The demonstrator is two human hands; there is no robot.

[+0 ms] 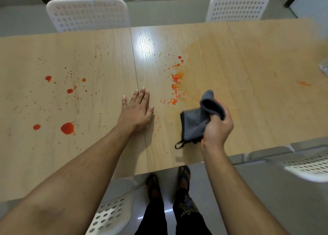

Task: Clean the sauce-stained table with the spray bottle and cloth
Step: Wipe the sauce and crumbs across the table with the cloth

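The light wooden table [248,60] carries red sauce stains. Large blobs [67,128] and fine spatter lie on its left half. A band of small orange-red beads [175,82] runs down the middle, beside a faint wet orange smear to its right. My right hand [217,128] grips a folded grey cloth [198,121], held just above the table near the front edge, its black loop hanging down. My left hand [137,110] rests flat on the table, fingers straight, between the two stained areas. A clear object [324,67], cut off at the right edge, could be the spray bottle.
Two white perforated chairs [87,14] [237,6] stand at the far side. Another chair [308,165] sits at the near right, and a fourth [110,215] below the front edge. My feet [168,181] stand on the grey floor. A small red streak [304,83] marks the right part.
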